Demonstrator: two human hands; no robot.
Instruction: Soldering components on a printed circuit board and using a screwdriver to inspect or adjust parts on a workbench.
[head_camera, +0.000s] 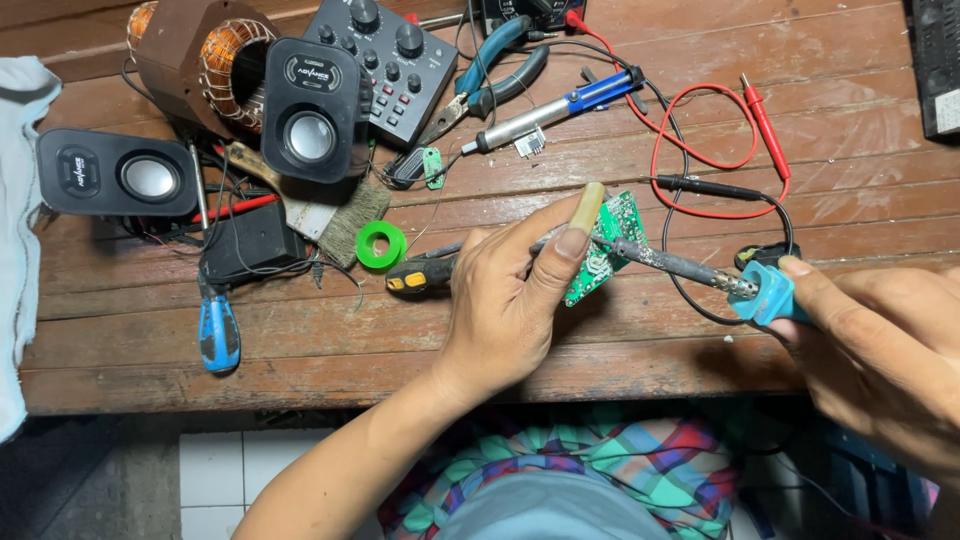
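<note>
Across the worn brown plank workbench (700, 130), going left to right, a pale cloth (15, 250) hangs at the far edge, then two black oval desktop speakers (120, 175), each with a small oval badge on its face, the second one (312, 110) propped against a brown wound copper coil (205, 60). Below them lies a blue-handled screwdriver (218, 330), and further along a green roll of tape (381, 245) and a black-and-yellow screwdriver handle (420, 277). Behind sit a black control box with round knobs and red buttons (385, 60), blue-handled pliers (490, 75) and a silver-and-blue desoldering pump (550, 110). Near the middle the left hand (510, 300) is clenched around a small green printed circuit board (605, 245), holding it tilted just above the table, thumb and forefinger also pinching what looks like a pale yellowish stick (585, 205), possibly solder or flux; the view is too poor to be sure. The board is light, stiff and fragile, best gripped by its bare edges, away from the components and heated joints. Red and black meter probe leads (700, 150) loop beyond it. At the right, the right hand (880, 350) grasps the turquoise handle of a soldering iron (700, 270), its grey crusted shaft reaching left so the tip touches the board. It should be held by the handle only, since the metal is likely hot.
</note>
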